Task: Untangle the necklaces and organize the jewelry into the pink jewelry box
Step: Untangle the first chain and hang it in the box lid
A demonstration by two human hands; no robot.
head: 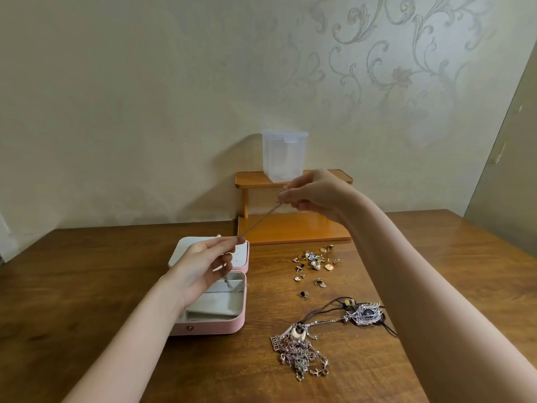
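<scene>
Chain [259, 219] runs taut through the air between two hands, and the stretch looks deliberate: pulled straight, a freed necklace shows any leftover kink and cannot loop back on itself. The right hand [315, 196] pinches the upper end between thumb and fingertips, raised in front of the small wooden shelf [293, 228]. The left hand [203, 264] pinches the lower part with thumb and forefinger, held directly above the open pink jewelry box [229, 327], so the loose tail dangling below the palm already reaches down to a grey-lined compartment; whether it touches the lining cannot be told. That placement suggests the chain is meant to be fed down into the box rather than laid on the wooden table [87, 271]. Right of the box, scattered earrings [313, 264] lie apart, easy to pick one by one, while nearer the person a knot of tangled necklaces [302, 354] and a feather-shaped pendant [366, 314] on dark cord wait unsorted. A clear plastic container [284, 155] stands on the shelf's top tier
</scene>
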